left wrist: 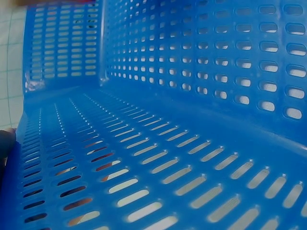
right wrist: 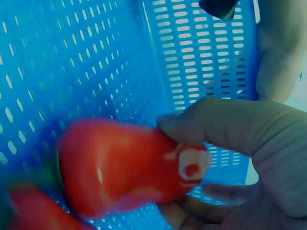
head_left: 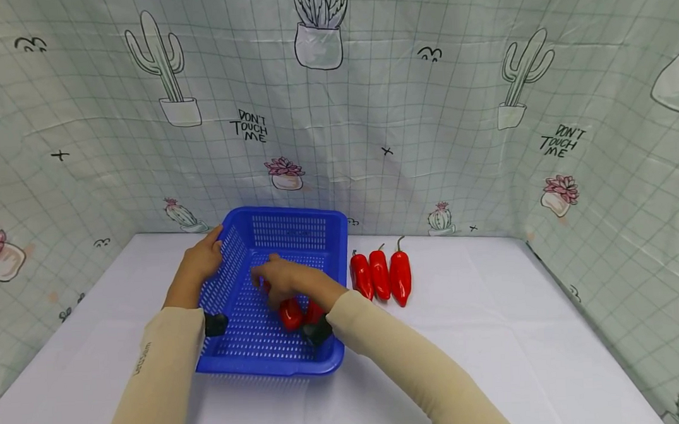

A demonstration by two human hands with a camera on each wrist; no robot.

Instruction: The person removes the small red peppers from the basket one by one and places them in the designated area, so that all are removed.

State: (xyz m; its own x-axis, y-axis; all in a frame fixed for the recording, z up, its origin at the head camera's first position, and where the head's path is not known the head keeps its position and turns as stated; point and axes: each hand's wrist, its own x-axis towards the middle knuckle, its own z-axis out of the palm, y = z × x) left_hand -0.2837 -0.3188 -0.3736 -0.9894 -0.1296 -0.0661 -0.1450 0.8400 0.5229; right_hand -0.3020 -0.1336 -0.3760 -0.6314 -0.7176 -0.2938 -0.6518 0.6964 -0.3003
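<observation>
1. Lying before a grid-patterned cloth (head_left: pixel 454 93), a white tabletop (head_left: pixel 465 358) is being shown in the head view; on it, one blue basket (head_left: pixel 255 366) is being supported. Two tall cacti (head_left: pixel 178 111) are being displayed among the cloth's drawings.
2. "DON'T TOUCH ME" is being displayed twice on the cloth; on the left sleeve (head_left: pixel 161 365), small lettering is being shown, seemingly "LetsSlim".
3. Three red peppers (head_left: pixel 379 275) are being supported side by side on the tabletop, just right of the basket. Two more are being contained in it: the gripped pepper (head_left: pixel 291 315) and the neighbouring pepper (head_left: pixel 314 311), partly hidden by the right wrist.
4. The basket's left rim is being held by the left hand (head_left: pixel 202 259), its index finger outstretched.
5. In the left wrist view, slotted basket walls are being shown, a fingertip (left wrist: pixel 5 143) being glimpsed outside.
6. In the right wrist view, the gripped pepper's tip is being pinched by the right hand (right wrist: pixel 268 158), thumb above, fingers beneath; its stem end is being blurred.
</observation>
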